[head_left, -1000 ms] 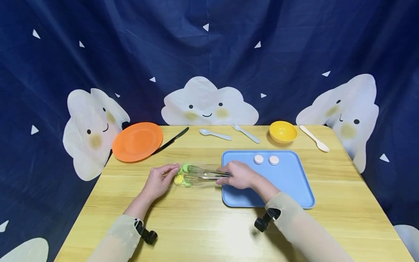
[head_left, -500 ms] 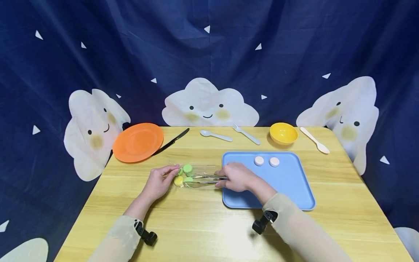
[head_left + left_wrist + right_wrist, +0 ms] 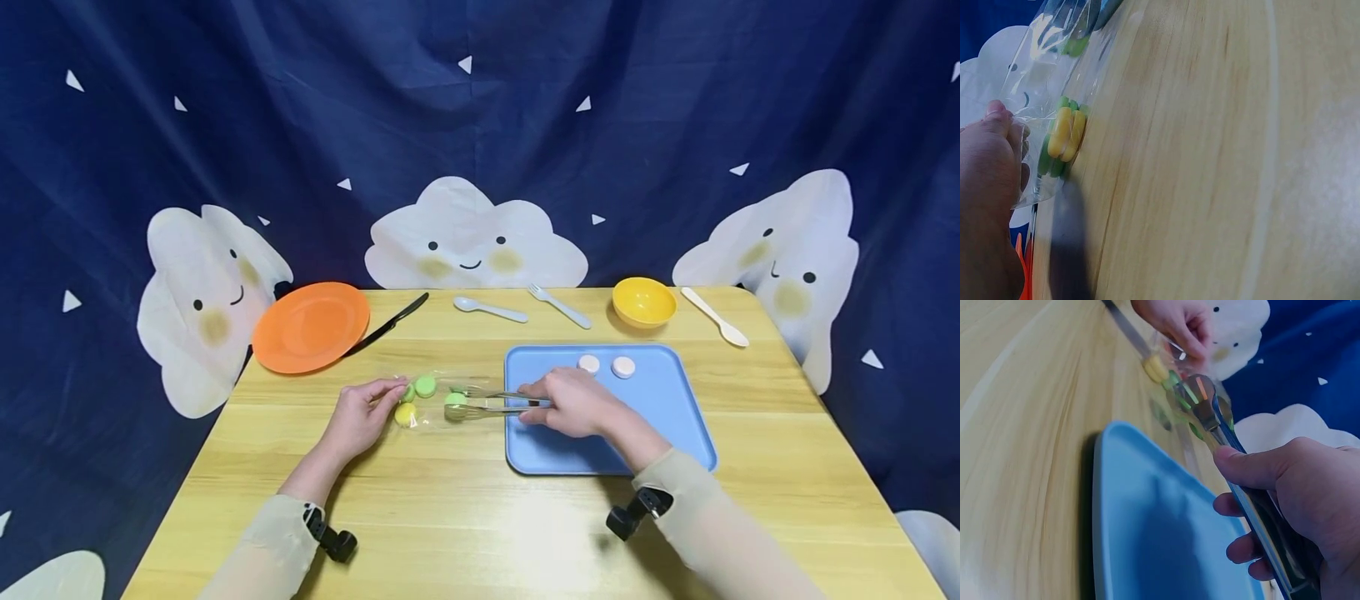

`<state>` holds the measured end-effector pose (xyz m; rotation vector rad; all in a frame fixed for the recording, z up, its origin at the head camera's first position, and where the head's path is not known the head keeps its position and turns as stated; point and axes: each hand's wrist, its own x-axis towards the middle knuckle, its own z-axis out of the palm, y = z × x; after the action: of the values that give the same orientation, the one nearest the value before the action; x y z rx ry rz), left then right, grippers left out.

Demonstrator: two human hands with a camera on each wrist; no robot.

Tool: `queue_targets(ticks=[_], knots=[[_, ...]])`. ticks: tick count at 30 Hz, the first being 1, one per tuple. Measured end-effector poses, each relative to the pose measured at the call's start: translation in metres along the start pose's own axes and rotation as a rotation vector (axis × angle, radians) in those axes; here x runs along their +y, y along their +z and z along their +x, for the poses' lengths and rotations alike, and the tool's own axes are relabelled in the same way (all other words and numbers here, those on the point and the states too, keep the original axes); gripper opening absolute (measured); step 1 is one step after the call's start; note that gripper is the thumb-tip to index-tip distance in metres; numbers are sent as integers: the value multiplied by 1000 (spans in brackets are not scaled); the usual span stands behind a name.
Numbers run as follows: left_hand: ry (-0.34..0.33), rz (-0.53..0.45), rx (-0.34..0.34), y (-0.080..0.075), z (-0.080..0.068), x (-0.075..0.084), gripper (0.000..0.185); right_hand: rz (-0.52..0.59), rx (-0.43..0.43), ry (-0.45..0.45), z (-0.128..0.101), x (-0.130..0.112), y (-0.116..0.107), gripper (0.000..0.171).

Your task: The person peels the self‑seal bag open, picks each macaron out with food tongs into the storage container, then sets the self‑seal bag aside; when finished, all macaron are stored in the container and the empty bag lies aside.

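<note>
My left hand (image 3: 363,417) pinches the left end of a clear plastic bag (image 3: 1034,78) lying over the wooden table. Inside that end sit a yellow macaron (image 3: 406,415) and two green macarons, one of them partly covered by my fingertips. With my right hand (image 3: 573,404) I hold metal tongs (image 3: 501,409), whose tips reach into the bag from the right. Between the tips is another green macaron (image 3: 455,402), apart from the others. My right hand is over the left part of the blue tray (image 3: 615,442). Two pale pink macarons (image 3: 623,367) lie near the tray's far edge.
An orange plate (image 3: 311,327) and a black knife (image 3: 386,325) are at the back left. Along the far edge lie a grey spoon (image 3: 491,310), a grey fork (image 3: 560,307), a yellow bowl (image 3: 644,302) and a white spoon (image 3: 715,317). A blue curtain hangs behind.
The tongs have closed in around one green macaron and drawn back to the right, taking it away from the others toward the tray. My left hand stays on the bag's end.
</note>
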<state>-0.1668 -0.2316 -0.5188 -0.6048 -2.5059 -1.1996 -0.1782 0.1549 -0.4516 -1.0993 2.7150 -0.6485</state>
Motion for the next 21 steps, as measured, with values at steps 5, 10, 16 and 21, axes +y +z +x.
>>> queue_targets(ticks=[5, 10, 16, 21], knots=[[3, -6, 3, 0, -1, 0, 15, 0, 27, 41, -18, 8, -11, 45], [-1, -7, -1, 0, -1, 1, 14, -14, 86, 75, -37, 20, -21, 43], [-2, -9, -4, 0, 0, 2, 14, -32, 154, 90, -54, 34, -35, 38], [1, -1, -3, 1, 0, 1, 15, -29, 156, 145, -67, 44, -44, 42]])
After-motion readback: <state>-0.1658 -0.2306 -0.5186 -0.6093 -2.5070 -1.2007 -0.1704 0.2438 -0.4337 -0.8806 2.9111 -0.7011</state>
